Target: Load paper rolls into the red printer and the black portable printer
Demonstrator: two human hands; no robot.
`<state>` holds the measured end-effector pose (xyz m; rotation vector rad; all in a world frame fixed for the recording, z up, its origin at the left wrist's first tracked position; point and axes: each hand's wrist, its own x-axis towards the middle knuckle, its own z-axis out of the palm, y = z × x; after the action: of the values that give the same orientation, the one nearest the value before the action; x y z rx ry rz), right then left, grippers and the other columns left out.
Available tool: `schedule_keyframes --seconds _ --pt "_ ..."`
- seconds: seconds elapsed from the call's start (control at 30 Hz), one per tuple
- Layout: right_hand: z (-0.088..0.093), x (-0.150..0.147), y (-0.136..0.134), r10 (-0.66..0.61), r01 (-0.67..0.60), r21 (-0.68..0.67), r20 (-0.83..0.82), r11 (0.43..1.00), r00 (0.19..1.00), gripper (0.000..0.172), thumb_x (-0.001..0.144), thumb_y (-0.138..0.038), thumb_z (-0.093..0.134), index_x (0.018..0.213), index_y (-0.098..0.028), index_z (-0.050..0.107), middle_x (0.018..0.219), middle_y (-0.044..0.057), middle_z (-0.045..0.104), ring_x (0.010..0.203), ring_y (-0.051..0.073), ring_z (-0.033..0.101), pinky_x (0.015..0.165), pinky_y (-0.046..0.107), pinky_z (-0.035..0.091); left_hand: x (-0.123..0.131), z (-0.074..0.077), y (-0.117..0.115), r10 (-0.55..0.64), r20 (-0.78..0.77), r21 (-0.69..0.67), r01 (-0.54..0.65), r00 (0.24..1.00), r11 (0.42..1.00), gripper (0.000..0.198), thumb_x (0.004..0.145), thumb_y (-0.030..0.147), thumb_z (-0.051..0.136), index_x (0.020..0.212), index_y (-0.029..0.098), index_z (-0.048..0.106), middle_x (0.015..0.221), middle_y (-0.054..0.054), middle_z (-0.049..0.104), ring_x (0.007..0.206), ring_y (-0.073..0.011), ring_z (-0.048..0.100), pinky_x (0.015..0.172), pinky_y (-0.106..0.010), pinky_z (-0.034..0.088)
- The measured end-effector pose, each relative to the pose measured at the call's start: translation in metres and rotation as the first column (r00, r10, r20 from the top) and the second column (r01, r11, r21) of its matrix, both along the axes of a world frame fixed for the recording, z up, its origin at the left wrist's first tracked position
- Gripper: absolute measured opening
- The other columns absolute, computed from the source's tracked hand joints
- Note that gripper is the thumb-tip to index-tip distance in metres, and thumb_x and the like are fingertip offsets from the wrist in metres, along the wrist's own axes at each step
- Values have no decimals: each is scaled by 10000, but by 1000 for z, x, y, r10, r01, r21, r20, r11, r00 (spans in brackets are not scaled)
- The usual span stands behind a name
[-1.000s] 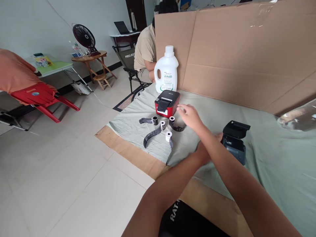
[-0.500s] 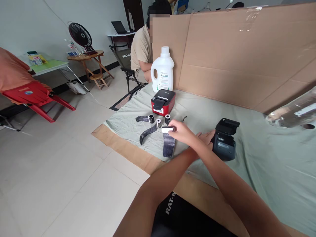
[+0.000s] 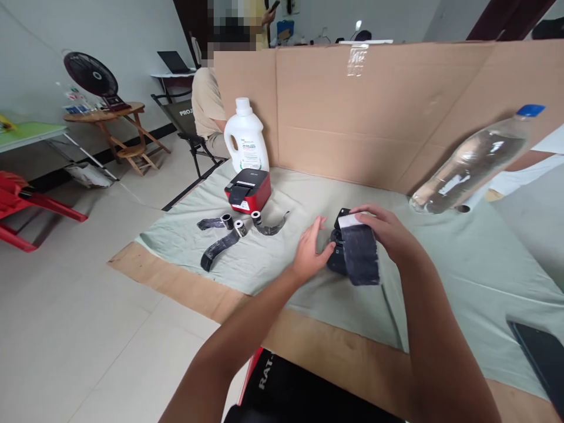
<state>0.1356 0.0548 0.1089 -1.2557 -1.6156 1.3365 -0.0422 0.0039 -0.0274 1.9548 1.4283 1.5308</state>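
My right hand (image 3: 381, 226) pinches a small paper roll (image 3: 351, 221), white at the top, whose dark strip (image 3: 362, 255) hangs down in front of the black portable printer (image 3: 337, 258). The strip and roll hide much of that printer, including part of its raised lid. On the printer's left side is my left hand (image 3: 309, 251), open, fingers stretched up and thumb close to the printer's edge; whether it touches I cannot tell. Three more small rolls lie to the left: one roll (image 3: 227, 221), another roll (image 3: 240, 228) and a third roll (image 3: 256, 218), each with a dark strip unrolled.
A red and black printer (image 3: 249, 191) stands behind the rolls, with a white detergent jug (image 3: 247, 138) behind it. Cardboard (image 3: 335, 117) walls off the back. A large clear bottle (image 3: 476, 164) leans at the right. A phone (image 3: 540, 358) lies at the right front edge. A person (image 3: 206, 103) sits beyond.
My right hand has carried the paper roll from beside the other rolls rightward to the black printer. My arms are no longer crossed. My left hand is now open beside the printer; the view has turned right.
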Motion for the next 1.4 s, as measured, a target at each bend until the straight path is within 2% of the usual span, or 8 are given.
schedule_keyframes --seconds 0.2,0.43,0.57,0.73,0.87,1.03,1.17,1.4 --pt "-19 0 3 21 -97 205 343 974 939 176 768 -366 634 771 -194 672 710 -13 630 683 159 549 619 280 382 1 10 -8 -122 97 30 120 988 992 398 1036 398 529 1395 247 610 1286 -98 701 1016 -207 700 1013 -412 544" --pt "-24 -18 -6 180 -237 166 299 957 937 327 960 -424 479 847 -203 692 752 14 647 722 180 570 647 283 414 16 7 -5 -45 563 -272 236 825 933 461 882 544 722 1162 177 722 888 -38 729 839 -190 686 761 -311 596" --pt "-24 -12 -5 254 -356 252 361 900 897 303 948 -233 472 1079 -236 746 964 49 666 897 206 609 810 304 472 17 11 -5 -82 725 -239 361 684 901 581 811 630 770 1171 177 719 1040 -68 749 967 -219 698 816 -328 604" --pt "-21 -2 -4 241 -427 334 476 840 846 311 918 -173 540 1143 -251 740 1065 62 636 980 217 607 868 310 467 15 10 -12 -106 746 -255 428 657 867 657 909 713 611 1277 176 698 1104 -95 762 1067 -267 706 920 -376 576" --pt "-21 16 7 182 -428 384 533 818 827 285 926 -156 530 1095 -229 749 1091 70 662 968 225 626 866 317 461 8 8 -11 -96 642 -228 309 760 923 659 997 676 478 1436 200 596 1361 -133 690 1232 -292 656 1042 -446 520" --pt "-43 27 25 157 -453 262 698 852 699 281 906 -106 538 1066 -188 754 1082 107 672 978 240 638 890 325 453 -2 9 -9 -169 191 -76 186 967 980 426 1058 449 471 1379 226 640 1284 -105 723 1150 -243 654 1055 -447 488" --pt "-61 16 27 112 -416 207 774 886 623 307 877 -62 560 1126 -166 705 1113 123 690 1032 250 633 867 308 444 -3 10 -10 -261 -82 -36 259 962 965 364 1065 327 429 1284 235 704 1251 -80 736 1146 -239 631 1018 -438 493" --pt "-65 -2 14 -62 -300 257 843 919 534 298 862 -33 553 1106 -178 644 1181 150 622 1056 279 619 799 320 438 1 6 -8 -259 -243 -89 245 935 966 326 999 280 503 1200 248 757 1258 -44 746 1138 -257 608 1023 -454 499"
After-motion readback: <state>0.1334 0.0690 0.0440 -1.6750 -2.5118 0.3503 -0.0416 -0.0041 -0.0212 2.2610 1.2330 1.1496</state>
